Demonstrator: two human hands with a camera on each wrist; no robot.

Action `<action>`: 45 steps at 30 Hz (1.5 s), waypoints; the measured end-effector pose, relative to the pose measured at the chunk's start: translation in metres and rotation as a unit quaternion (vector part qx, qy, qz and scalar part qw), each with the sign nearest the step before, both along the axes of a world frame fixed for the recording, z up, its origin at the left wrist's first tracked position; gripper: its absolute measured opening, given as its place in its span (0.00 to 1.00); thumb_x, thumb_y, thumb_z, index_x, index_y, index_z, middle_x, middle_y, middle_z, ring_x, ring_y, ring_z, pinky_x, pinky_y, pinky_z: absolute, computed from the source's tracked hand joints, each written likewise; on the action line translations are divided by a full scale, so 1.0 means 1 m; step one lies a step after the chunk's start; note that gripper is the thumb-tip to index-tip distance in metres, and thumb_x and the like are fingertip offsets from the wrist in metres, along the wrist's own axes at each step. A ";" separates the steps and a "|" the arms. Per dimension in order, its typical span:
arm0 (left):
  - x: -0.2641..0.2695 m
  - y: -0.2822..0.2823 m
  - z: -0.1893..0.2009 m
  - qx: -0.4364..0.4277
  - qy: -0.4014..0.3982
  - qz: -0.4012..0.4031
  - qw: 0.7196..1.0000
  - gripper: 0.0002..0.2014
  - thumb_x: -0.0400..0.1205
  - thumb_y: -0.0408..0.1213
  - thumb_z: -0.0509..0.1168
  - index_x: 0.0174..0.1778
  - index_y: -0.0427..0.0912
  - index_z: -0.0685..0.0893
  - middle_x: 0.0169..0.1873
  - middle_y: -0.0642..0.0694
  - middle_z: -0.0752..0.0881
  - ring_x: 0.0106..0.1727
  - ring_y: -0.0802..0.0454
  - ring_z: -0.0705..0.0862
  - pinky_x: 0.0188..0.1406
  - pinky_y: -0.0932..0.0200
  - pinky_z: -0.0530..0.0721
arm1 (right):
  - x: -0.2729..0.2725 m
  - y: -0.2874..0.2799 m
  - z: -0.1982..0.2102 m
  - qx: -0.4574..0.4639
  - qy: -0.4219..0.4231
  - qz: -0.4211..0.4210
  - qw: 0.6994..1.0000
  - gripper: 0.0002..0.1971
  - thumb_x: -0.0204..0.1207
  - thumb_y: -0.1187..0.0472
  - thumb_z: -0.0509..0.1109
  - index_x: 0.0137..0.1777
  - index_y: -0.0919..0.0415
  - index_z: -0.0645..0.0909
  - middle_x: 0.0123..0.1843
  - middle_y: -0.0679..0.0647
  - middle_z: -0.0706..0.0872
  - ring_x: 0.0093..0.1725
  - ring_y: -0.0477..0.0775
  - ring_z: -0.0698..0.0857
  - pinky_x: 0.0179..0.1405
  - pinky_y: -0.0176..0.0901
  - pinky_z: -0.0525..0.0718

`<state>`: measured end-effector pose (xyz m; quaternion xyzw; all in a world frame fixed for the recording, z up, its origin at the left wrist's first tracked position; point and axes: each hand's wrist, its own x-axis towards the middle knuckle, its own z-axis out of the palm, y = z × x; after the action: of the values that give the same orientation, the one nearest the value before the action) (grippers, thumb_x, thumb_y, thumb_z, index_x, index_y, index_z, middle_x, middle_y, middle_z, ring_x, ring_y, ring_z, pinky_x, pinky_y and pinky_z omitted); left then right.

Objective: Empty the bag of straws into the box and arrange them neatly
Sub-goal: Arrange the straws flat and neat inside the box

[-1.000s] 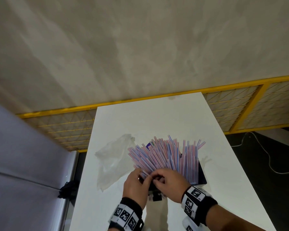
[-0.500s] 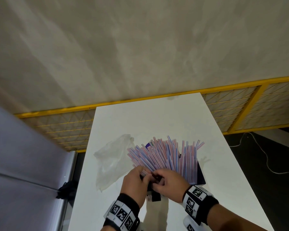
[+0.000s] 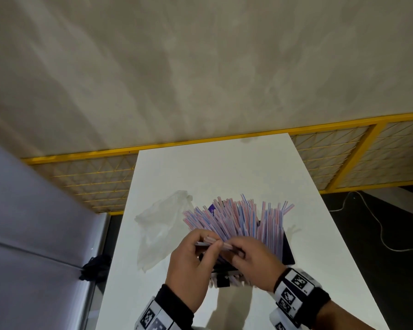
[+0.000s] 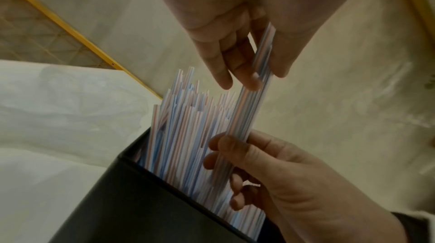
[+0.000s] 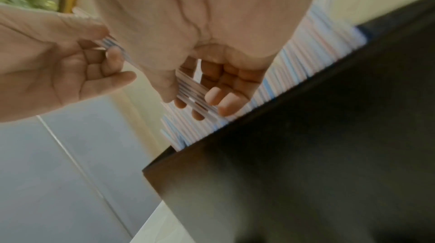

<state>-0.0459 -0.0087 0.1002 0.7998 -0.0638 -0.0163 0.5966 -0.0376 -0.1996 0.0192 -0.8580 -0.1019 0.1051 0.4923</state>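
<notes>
A black box (image 3: 287,248) near the table's front edge holds a fan of pink-and-blue striped straws (image 3: 239,217) leaning away from me. Over its near end, both hands hold a small bundle of straws (image 3: 212,244) crosswise. My left hand (image 3: 208,248) pinches the bundle's left end and my right hand (image 3: 239,252) curls round its right end. In the left wrist view the left hand (image 4: 263,72) grips the bundle (image 4: 249,101) from above and the right hand (image 4: 235,146) from below, above the box (image 4: 117,200). The empty clear bag (image 3: 157,225) lies flat left of the box.
The white table (image 3: 224,167) is narrow, with bare surface beyond the box. A yellow mesh fence (image 3: 343,158) runs behind its far edge. A grey panel (image 3: 34,234) stands at the left and a cable (image 3: 379,229) lies on the dark floor at the right.
The hands were down among the straws at the box's near end. They have since come up a little, holding a small bundle crosswise between them.
</notes>
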 end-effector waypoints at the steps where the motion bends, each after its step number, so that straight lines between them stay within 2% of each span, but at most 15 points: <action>1: -0.001 0.000 0.001 -0.025 0.003 -0.002 1.000 0.03 0.83 0.37 0.74 0.47 0.50 0.87 0.38 0.51 0.89 0.39 0.55 0.88 0.40 0.67 0.84 | -0.001 -0.005 0.004 -0.024 -0.021 -0.003 0.999 0.09 0.82 0.42 0.64 0.55 0.40 0.84 0.46 0.39 0.84 0.46 0.44 0.83 0.44 0.44 0.85; 4: 0.001 0.001 -0.004 -0.100 0.044 0.008 0.994 0.04 0.81 0.36 0.75 0.48 0.47 0.87 0.41 0.47 0.90 0.40 0.53 0.88 0.41 0.65 0.84 | -0.003 -0.025 0.017 -0.115 -0.076 0.003 0.990 0.07 0.83 0.44 0.65 0.53 0.41 0.82 0.43 0.37 0.81 0.48 0.40 0.79 0.42 0.34 0.74; 8: 0.003 0.001 -0.028 -0.124 0.117 0.046 0.984 0.14 0.82 0.29 0.74 0.59 0.47 0.82 0.45 0.50 0.90 0.44 0.55 0.89 0.43 0.67 0.85 | -0.005 -0.047 0.020 -0.250 -0.072 0.028 0.965 0.10 0.87 0.42 0.62 0.56 0.42 0.83 0.47 0.39 0.81 0.50 0.43 0.75 0.47 0.37 0.73; 12: 0.006 0.007 -0.054 0.024 0.116 0.018 0.993 0.14 0.83 0.39 0.73 0.60 0.59 0.79 0.51 0.61 0.88 0.53 0.65 0.88 0.53 0.70 0.84 | -0.007 -0.054 0.011 -0.325 -0.052 0.046 0.943 0.20 0.86 0.34 0.57 0.61 0.45 0.82 0.56 0.43 0.82 0.58 0.49 0.75 0.58 0.42 0.74; 15: 0.008 0.009 -0.063 0.208 0.085 -0.087 0.970 0.12 0.85 0.50 0.68 0.63 0.64 0.77 0.57 0.65 0.82 0.57 0.70 0.82 0.58 0.73 0.80 | -0.013 -0.053 0.001 -0.309 -0.027 0.063 0.949 0.26 0.82 0.28 0.54 0.60 0.46 0.81 0.53 0.43 0.79 0.55 0.48 0.75 0.54 0.43 0.73; 18: 0.010 0.005 -0.066 0.275 0.061 -0.149 0.948 0.18 0.86 0.54 0.63 0.72 0.58 0.76 0.63 0.60 0.78 0.62 0.63 0.79 0.64 0.68 0.77 | -0.017 -0.046 -0.010 -0.301 0.026 0.090 0.949 0.35 0.74 0.20 0.55 0.63 0.46 0.80 0.53 0.44 0.80 0.55 0.50 0.79 0.56 0.47 0.78; 21: 0.014 -0.004 -0.065 0.292 0.065 -0.174 0.938 0.17 0.89 0.52 0.59 0.72 0.54 0.77 0.64 0.56 0.79 0.64 0.57 0.79 0.65 0.65 0.76 | -0.014 -0.042 -0.016 -0.332 0.055 0.100 0.936 0.36 0.68 0.17 0.56 0.59 0.45 0.80 0.52 0.46 0.84 0.52 0.53 0.84 0.54 0.51 0.85; 26: 0.019 -0.020 -0.068 0.323 0.067 -0.211 0.920 0.11 0.90 0.50 0.54 0.59 0.52 0.79 0.53 0.51 0.82 0.53 0.53 0.79 0.58 0.52 0.81 | 0.005 -0.036 -0.015 -0.355 0.140 0.156 0.911 0.31 0.62 0.22 0.64 0.51 0.48 0.80 0.43 0.47 0.84 0.43 0.55 0.85 0.44 0.48 0.85; 29: 0.021 -0.022 -0.072 0.312 0.072 -0.211 0.923 0.11 0.88 0.50 0.58 0.64 0.55 0.77 0.56 0.53 0.83 0.54 0.54 0.81 0.54 0.58 0.80 | 0.016 -0.031 -0.015 -0.378 0.162 0.195 0.890 0.29 0.63 0.26 0.67 0.50 0.50 0.79 0.40 0.49 0.81 0.39 0.55 0.81 0.40 0.47 0.83; 32: 0.021 -0.018 -0.077 0.310 0.081 -0.228 0.920 0.16 0.88 0.51 0.59 0.71 0.55 0.76 0.61 0.52 0.83 0.59 0.53 0.82 0.58 0.58 0.80 | 0.020 -0.028 -0.018 -0.399 0.157 0.199 0.881 0.26 0.66 0.29 0.69 0.48 0.52 0.77 0.38 0.49 0.79 0.40 0.56 0.80 0.35 0.45 0.76; 35: 0.021 -0.016 -0.080 0.307 0.066 -0.247 0.917 0.15 0.88 0.52 0.58 0.68 0.55 0.76 0.57 0.50 0.85 0.56 0.51 0.82 0.58 0.55 0.81 | 0.017 -0.028 -0.024 -0.400 0.134 0.175 0.890 0.23 0.67 0.31 0.67 0.46 0.51 0.78 0.41 0.52 0.84 0.45 0.60 0.86 0.42 0.48 0.84; 37: 0.020 -0.017 -0.081 0.297 0.064 -0.249 0.920 0.16 0.88 0.52 0.58 0.70 0.55 0.74 0.57 0.50 0.85 0.56 0.50 0.83 0.59 0.54 0.82 | 0.015 -0.029 -0.027 -0.381 0.127 0.156 0.902 0.23 0.66 0.30 0.65 0.42 0.50 0.78 0.39 0.50 0.84 0.42 0.58 0.86 0.42 0.49 0.86; 39: 0.018 -0.020 -0.082 0.293 0.073 -0.246 0.921 0.17 0.88 0.53 0.58 0.71 0.56 0.72 0.57 0.51 0.86 0.56 0.50 0.84 0.59 0.55 0.82 | 0.013 -0.030 -0.029 -0.366 0.112 0.131 0.914 0.22 0.65 0.30 0.65 0.41 0.49 0.76 0.37 0.49 0.82 0.38 0.55 0.84 0.38 0.46 0.83; 42: 0.019 -0.020 -0.084 0.299 0.099 -0.233 0.920 0.14 0.87 0.55 0.58 0.63 0.53 0.75 0.54 0.50 0.86 0.52 0.49 0.86 0.57 0.51 0.85 | 0.011 -0.030 -0.031 -0.352 0.095 0.113 0.924 0.21 0.65 0.30 0.66 0.40 0.47 0.72 0.38 0.47 0.80 0.35 0.50 0.80 0.33 0.42 0.76; 45: 0.019 -0.020 -0.085 0.305 0.100 -0.240 0.916 0.13 0.88 0.55 0.58 0.60 0.51 0.76 0.51 0.50 0.86 0.51 0.49 0.85 0.55 0.49 0.86 | 0.010 -0.031 -0.030 -0.351 0.112 0.124 0.921 0.21 0.66 0.29 0.66 0.39 0.47 0.73 0.37 0.47 0.81 0.35 0.50 0.80 0.33 0.43 0.78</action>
<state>-0.0272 -0.0286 0.0154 0.8976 -0.1857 -0.2581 0.3053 -0.0277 -0.2302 -0.0111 -0.9391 -0.1083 0.2893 0.1505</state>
